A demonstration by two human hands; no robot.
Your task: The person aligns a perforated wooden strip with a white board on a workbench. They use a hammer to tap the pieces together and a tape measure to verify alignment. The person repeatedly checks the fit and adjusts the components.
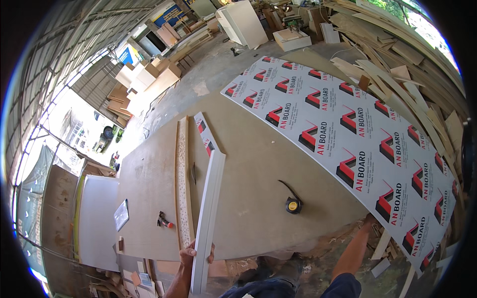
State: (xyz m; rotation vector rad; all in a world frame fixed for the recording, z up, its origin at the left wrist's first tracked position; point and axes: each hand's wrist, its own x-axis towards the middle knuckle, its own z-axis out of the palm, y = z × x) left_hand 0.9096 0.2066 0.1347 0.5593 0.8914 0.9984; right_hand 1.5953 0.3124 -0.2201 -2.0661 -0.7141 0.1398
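Observation:
My left hand (188, 254) is closed around the near part of long white strips (207, 208), its fingers showing on both sides. They slant up and away over a brown tabletop panel (243, 208). A narrow strip with red and black print (202, 130) shows at their far end. At the right, a large white printed board (328, 119) lies partly over the panel. My right hand (369, 221) grips this board's near edge, with most of its fingers hidden by it. Left of the strips lies a long wood-edged strip (183, 188) with a speckled middle.
A black and yellow tape measure (293, 205) rests on the panel between my hands. Pliers with red-tipped handles (164, 220) and a flat silvery packet (121, 215) lie at the left. Stacked wood offcuts (397, 59) crowd the right side. A white cabinet (241, 24) stands at the back.

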